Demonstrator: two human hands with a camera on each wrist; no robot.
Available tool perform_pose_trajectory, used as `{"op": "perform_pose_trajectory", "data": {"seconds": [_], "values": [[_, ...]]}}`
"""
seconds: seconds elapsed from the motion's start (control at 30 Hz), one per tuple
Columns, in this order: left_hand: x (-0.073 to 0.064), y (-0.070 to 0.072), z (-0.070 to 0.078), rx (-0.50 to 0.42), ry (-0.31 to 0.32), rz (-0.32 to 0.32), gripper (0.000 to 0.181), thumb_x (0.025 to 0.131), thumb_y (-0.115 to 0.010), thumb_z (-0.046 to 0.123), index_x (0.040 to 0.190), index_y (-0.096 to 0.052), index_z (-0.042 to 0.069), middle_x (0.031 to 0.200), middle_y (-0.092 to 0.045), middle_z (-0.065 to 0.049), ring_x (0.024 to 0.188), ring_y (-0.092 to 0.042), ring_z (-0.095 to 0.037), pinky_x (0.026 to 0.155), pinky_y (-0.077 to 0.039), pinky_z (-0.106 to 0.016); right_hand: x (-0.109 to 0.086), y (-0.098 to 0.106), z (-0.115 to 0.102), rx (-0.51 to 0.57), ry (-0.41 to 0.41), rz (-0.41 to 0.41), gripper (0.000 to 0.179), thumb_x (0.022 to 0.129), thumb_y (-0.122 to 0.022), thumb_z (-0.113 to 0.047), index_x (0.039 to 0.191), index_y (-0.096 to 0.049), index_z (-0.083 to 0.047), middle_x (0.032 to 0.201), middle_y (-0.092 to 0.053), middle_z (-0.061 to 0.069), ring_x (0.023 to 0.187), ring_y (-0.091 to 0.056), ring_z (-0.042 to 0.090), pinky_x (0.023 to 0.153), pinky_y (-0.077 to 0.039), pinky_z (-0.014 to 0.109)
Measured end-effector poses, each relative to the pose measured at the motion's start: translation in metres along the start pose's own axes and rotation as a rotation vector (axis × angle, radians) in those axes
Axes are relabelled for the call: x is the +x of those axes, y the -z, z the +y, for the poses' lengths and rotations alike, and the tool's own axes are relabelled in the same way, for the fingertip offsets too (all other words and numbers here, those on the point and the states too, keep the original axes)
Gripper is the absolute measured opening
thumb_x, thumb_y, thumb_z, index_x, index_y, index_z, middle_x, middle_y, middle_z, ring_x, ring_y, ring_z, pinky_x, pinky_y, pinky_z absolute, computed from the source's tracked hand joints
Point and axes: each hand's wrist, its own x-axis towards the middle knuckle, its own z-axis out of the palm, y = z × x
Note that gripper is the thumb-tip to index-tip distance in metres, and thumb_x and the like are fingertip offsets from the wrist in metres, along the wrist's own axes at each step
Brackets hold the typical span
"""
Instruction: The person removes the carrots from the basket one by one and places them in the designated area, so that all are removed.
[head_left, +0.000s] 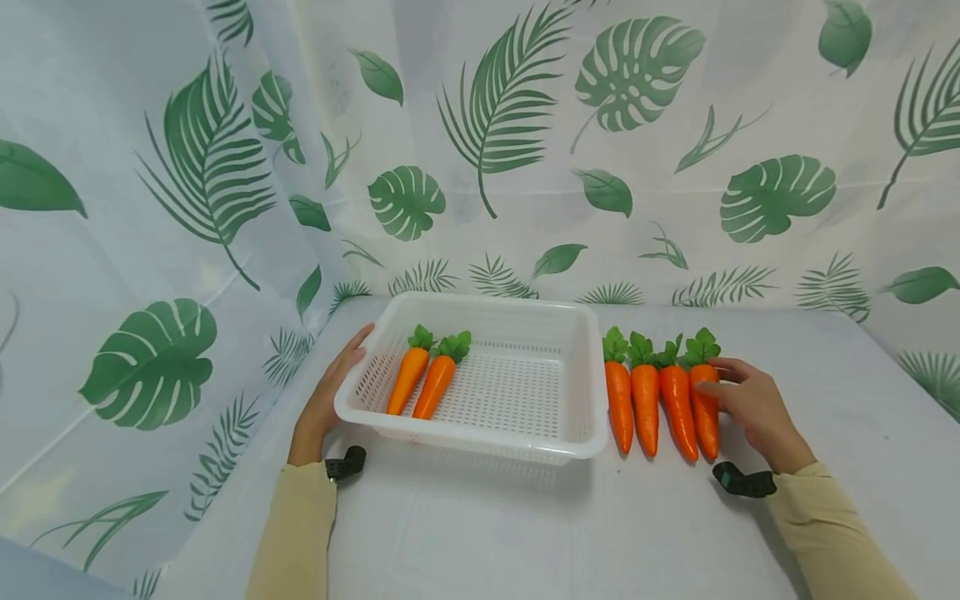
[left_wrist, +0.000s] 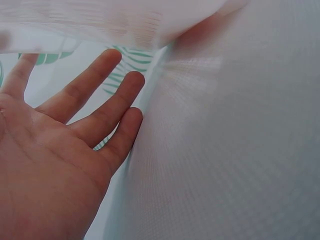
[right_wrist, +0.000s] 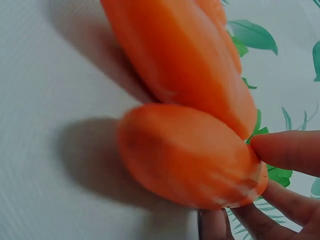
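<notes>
Beside the left wall of a white plastic basket [head_left: 480,440], my left hand [head_left: 330,392] rests with its fingers spread and mostly straight. The left wrist view shows that palm [left_wrist: 55,160] under the basket's rim. Two orange carrots with green leafy tops, a left one [head_left: 408,380] and a right one [head_left: 436,387], lie side by side in the basket. To its right is a row of several carrots. My right hand [head_left: 759,408] holds the row's rightmost carrot [head_left: 705,417] near its top, thumb and fingers on opposite sides. That carrot [right_wrist: 185,155] touches its neighbour [right_wrist: 185,55] in the right wrist view.
Everything stands on a white-covered table [head_left: 465,533]. A white curtain [head_left: 525,242] with green leaf prints hangs behind and along the left side. The row's leftmost carrot [head_left: 618,404] lies close to the basket's right wall.
</notes>
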Motion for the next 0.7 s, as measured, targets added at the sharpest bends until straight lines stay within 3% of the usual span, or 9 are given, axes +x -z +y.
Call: {"op": "perform_pose_trajectory", "data": {"seconds": [0.13,0.3,0.47,0.57,0.7], "values": [[0.001,0.0005,-0.0009,-0.009,-0.003,-0.001,0.059,0.117,-0.034,0.042,0.173,-0.021,0.031,0.175,-0.025,-0.005,0.146,-0.035,-0.036,0.122,-0.031,-0.06,0.0003,-0.0015,0.0004,0.004,0.002,0.016,0.068,0.109,-0.056,-0.024,0.159,-0.031,0.015,0.157,-0.032,0.044,0.133,-0.046,0.056,0.076,-0.054,0.019],[0.0015,0.0008,-0.0016,-0.006,0.0,0.003,0.059,0.117,-0.034,0.04,0.173,-0.021,0.03,0.176,-0.024,-0.005,0.146,-0.036,-0.036,0.121,-0.032,-0.06,0.0005,-0.0029,-0.0004,0.005,-0.003,0.032,0.068,0.109,-0.055,-0.025,0.159,-0.031,0.015,0.157,-0.033,0.045,0.133,-0.046,0.055,0.071,-0.049,0.014],[0.0011,0.0006,-0.0013,-0.004,-0.003,-0.001,0.061,0.116,-0.035,0.042,0.174,-0.02,0.03,0.176,-0.024,-0.006,0.145,-0.036,-0.038,0.12,-0.033,-0.06,0.0006,-0.0039,-0.0018,-0.004,-0.024,0.035,0.069,0.11,-0.054,-0.026,0.16,-0.029,0.015,0.157,-0.032,0.045,0.134,-0.046,0.055,0.094,-0.058,0.041],[0.0009,0.0005,-0.0009,0.002,-0.001,-0.003,0.061,0.116,-0.037,0.044,0.173,-0.02,0.031,0.176,-0.024,-0.004,0.145,-0.037,-0.038,0.119,-0.036,-0.059,0.0,-0.0046,-0.0038,0.007,-0.044,0.036,0.069,0.11,-0.053,-0.027,0.16,-0.027,0.014,0.157,-0.032,0.045,0.136,-0.043,0.057,0.108,-0.049,0.06],[0.001,0.0007,-0.0009,0.006,0.005,-0.001,0.062,0.115,-0.037,0.046,0.173,-0.02,0.032,0.176,-0.024,-0.003,0.145,-0.038,-0.039,0.118,-0.037,-0.058,-0.0007,-0.0038,-0.0075,0.014,-0.065,0.035,0.07,0.11,-0.051,-0.027,0.161,-0.025,0.013,0.159,-0.028,0.045,0.142,-0.035,0.06,0.114,-0.037,0.07]]}}
